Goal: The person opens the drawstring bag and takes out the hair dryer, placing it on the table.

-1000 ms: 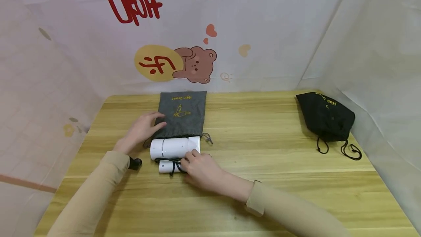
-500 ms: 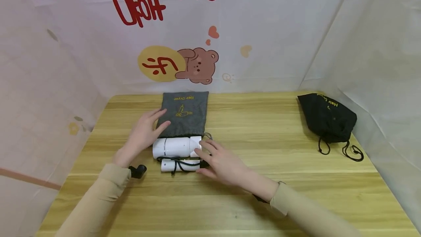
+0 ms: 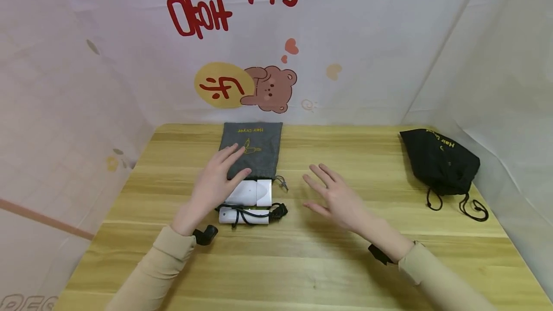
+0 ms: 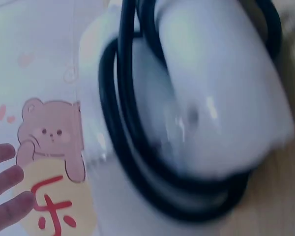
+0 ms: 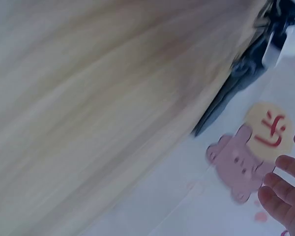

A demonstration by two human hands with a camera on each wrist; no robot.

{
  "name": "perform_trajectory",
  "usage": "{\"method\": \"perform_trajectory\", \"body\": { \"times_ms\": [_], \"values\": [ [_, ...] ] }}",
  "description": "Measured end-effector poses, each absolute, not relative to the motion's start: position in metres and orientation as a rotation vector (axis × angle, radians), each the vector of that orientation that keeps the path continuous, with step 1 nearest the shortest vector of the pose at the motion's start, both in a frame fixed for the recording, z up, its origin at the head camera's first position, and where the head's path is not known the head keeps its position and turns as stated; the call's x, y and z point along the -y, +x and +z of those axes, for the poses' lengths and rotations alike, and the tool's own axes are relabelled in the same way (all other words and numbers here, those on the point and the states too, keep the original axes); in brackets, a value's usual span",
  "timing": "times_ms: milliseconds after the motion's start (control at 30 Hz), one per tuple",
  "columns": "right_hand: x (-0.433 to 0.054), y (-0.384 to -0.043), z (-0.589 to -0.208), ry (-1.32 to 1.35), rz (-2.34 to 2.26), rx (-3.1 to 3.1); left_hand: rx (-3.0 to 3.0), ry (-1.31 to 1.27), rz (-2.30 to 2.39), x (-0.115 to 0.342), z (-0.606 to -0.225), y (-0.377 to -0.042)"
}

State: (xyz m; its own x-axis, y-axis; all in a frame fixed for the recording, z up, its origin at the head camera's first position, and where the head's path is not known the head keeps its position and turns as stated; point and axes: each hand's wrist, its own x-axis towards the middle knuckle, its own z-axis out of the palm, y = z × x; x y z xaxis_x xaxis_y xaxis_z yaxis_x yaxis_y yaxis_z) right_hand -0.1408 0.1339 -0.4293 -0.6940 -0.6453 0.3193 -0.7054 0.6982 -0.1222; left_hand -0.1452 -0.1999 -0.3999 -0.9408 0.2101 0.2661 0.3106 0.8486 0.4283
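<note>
A folded white hair dryer (image 3: 247, 193) lies on the table, its black cord (image 4: 130, 128) looped around the handle (image 3: 252, 217) and its plug (image 3: 278, 212) at the right end. Just behind it lies a flat grey drawstring pouch (image 3: 259, 162) marked "Hair Dryer". My left hand (image 3: 214, 184) is over the dryer's left end and the pouch's near left corner, fingers spread; it grips nothing and hides part of both. To the right of the dryer, apart from it, my right hand (image 3: 339, 200) hovers above the table with straight, spread fingers and holds nothing.
A black drawstring pouch (image 3: 440, 162), also marked "Hair Dryer", sits bulging at the table's right edge with its cords hanging toward the front. Behind the wooden table (image 3: 276, 272) hangs a white printed cloth (image 3: 367, 37); more cloth lines both sides.
My right hand has let go of the dryer's handle and moved away to the right. My left hand stays near the dryer's left end. The head view has shifted slightly.
</note>
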Motion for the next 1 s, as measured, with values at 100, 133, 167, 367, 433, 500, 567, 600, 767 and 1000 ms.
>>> {"method": "perform_trajectory", "body": {
  "times_ms": [100,133,167,367,433,500,567,600,767,1000],
  "values": [
    [-0.152,-0.146,-0.427,1.020,0.331,2.700,2.777,-0.427,-0.726,0.190,-0.403,-0.140],
    [-0.158,-0.148,-0.427,1.006,0.329,2.706,2.770,-0.429,-0.739,0.188,-0.404,-0.138],
    [-0.164,-0.150,-0.426,0.993,0.330,2.708,2.766,-0.430,-0.748,0.185,-0.405,-0.136],
    [-0.200,-0.156,-0.426,0.884,0.360,2.739,2.742,-0.447,-0.779,0.162,-0.409,-0.131],
    [-0.213,-0.156,-0.425,0.837,0.365,2.744,2.733,-0.472,-0.791,0.151,-0.410,-0.132],
    [-0.226,-0.156,-0.423,0.799,0.368,2.734,2.726,-0.503,-0.810,0.139,-0.411,-0.132],
    [-0.236,-0.157,-0.421,0.781,0.366,2.708,2.711,-0.524,-0.829,0.132,-0.413,-0.132],
    [-0.241,-0.157,-0.419,0.775,0.359,2.692,2.702,-0.533,-0.841,0.128,-0.414,-0.132],
    [-0.267,-0.160,-0.410,0.729,0.328,2.635,2.651,-0.588,-0.878,0.113,-0.420,-0.131],
    [-0.306,-0.163,-0.403,0.600,0.286,2.737,2.639,-0.646,-0.904,0.095,-0.424,-0.128]
  ]
}}
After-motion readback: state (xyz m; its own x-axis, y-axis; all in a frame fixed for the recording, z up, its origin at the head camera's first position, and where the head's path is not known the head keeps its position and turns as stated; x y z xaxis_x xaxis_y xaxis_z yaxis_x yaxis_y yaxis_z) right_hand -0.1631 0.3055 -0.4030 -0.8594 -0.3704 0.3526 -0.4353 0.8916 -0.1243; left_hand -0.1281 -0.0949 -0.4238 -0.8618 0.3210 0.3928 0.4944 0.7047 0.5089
